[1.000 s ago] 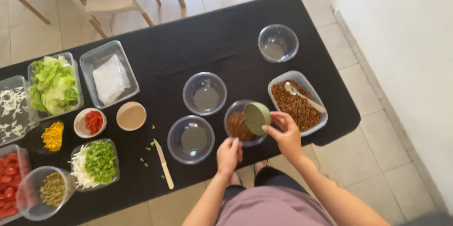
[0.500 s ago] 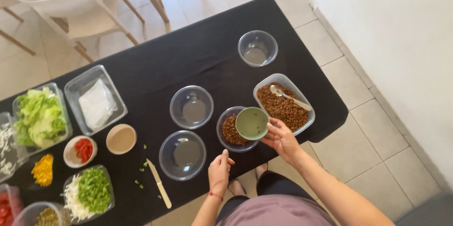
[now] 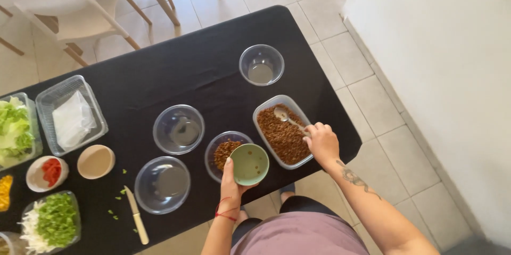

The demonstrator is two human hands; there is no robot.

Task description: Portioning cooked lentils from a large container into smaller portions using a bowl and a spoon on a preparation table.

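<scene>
Left hand (image 3: pixel 230 180) gripping small green bowl (image 3: pixel 249 164), held just over near rim of clear bowl (image 3: pixel 229 151) with brown filling, catching position. Right hand (image 3: pixel 321 142) closed around spoon (image 3: pixel 287 118) handle, spoon head resting in rectangular container (image 3: pixel 282 131) of brown grains, right of bowls on tabletop (image 3: pixel 175 74).
</scene>
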